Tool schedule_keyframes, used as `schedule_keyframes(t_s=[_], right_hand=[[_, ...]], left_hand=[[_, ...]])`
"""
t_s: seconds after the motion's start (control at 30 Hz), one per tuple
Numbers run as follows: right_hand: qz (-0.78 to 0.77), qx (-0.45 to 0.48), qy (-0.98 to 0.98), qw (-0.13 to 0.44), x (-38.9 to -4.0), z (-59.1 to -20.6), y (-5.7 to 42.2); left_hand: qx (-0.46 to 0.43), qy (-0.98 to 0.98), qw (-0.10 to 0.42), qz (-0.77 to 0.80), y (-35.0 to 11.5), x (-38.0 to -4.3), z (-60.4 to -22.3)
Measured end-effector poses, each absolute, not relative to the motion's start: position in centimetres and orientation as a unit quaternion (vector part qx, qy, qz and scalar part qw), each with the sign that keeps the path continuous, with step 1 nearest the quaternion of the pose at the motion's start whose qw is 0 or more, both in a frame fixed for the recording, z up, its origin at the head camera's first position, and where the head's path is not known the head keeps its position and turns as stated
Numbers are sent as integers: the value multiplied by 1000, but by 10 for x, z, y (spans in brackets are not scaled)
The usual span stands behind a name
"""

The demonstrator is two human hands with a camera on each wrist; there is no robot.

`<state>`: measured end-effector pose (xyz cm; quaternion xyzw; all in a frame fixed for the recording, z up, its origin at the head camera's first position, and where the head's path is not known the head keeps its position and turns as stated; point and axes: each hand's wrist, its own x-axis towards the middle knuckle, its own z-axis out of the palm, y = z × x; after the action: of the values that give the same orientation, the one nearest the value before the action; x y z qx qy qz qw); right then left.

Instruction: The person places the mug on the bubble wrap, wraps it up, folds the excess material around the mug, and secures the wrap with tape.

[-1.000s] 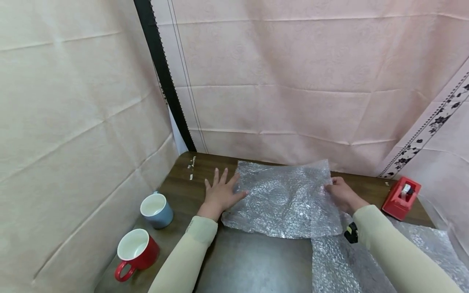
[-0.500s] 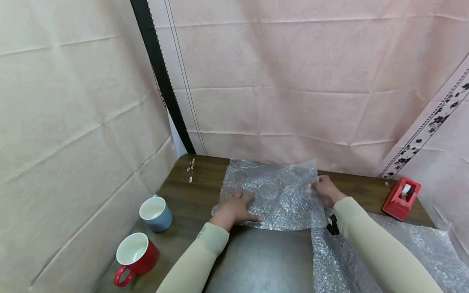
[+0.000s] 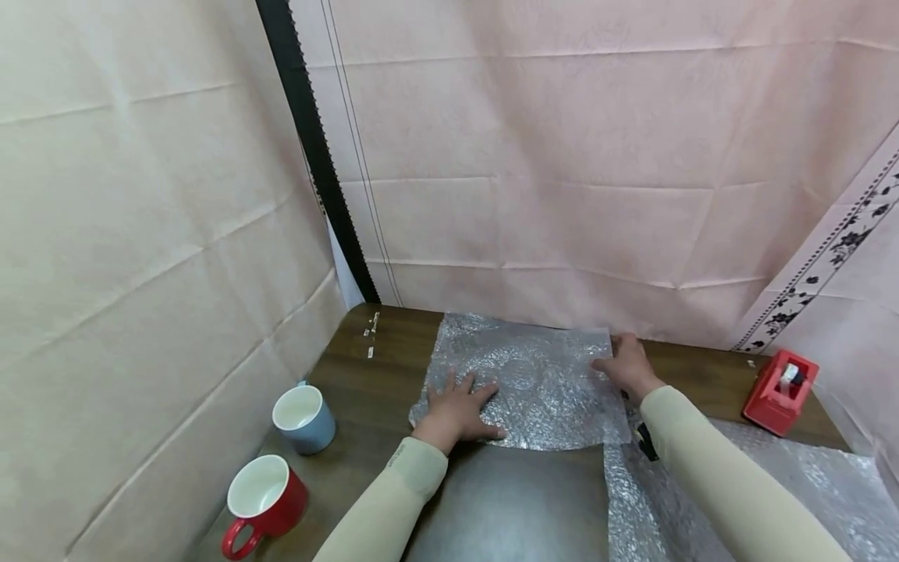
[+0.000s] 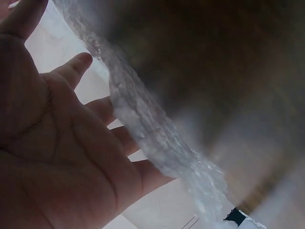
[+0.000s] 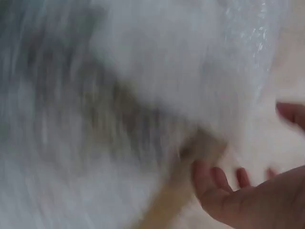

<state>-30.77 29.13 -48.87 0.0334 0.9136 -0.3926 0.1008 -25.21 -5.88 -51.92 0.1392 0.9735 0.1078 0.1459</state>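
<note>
A piece of clear bubble wrap lies at the back of the table, with a faint round outline showing in its middle. My left hand rests on its near left part, fingers spread. In the left wrist view, the wrap's crinkled edge runs past the fingers of my left hand. My right hand is at the wrap's right edge, thumb and fingers apart. The right wrist view is blurred; there, the loosely bent fingers of my right hand hold nothing, beside blurred wrap.
A blue mug and a red mug stand on the left of the table. At the right is a red tape dispenser. More bubble wrap spreads under my right arm. Cloth hangs behind the table.
My left hand has moved from the wrap's left side to its near left part. The wrap has shifted left. My right hand followed it left and has let go of the edge.
</note>
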Motion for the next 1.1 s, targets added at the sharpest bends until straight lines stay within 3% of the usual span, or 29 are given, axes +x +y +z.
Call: schedule_keyframes(t_s=[0.1,0.27,0.43,0.57,0.93,1.1], right_hand=[[-263,-72,959,78,-307,-484,285],[-182,-165,961,130,-305,-480,269],[-186,-179,947,191,-302,-486,266],[-194,-183,941,207,-303,-490,270],[-49,-185,970,151,-297,-495,266],[-47,-190,970,144,-298,-495,263]], left_hand=[[133,974,145,108,-62,-255,-520],[119,975,163,98,-68,-255,-509],[122,974,161,98,-69,-255,-510],[122,976,153,96,-67,-255,-512],[128,965,191,130,-58,-254,-508],[148,961,173,159,-76,-259,-496]])
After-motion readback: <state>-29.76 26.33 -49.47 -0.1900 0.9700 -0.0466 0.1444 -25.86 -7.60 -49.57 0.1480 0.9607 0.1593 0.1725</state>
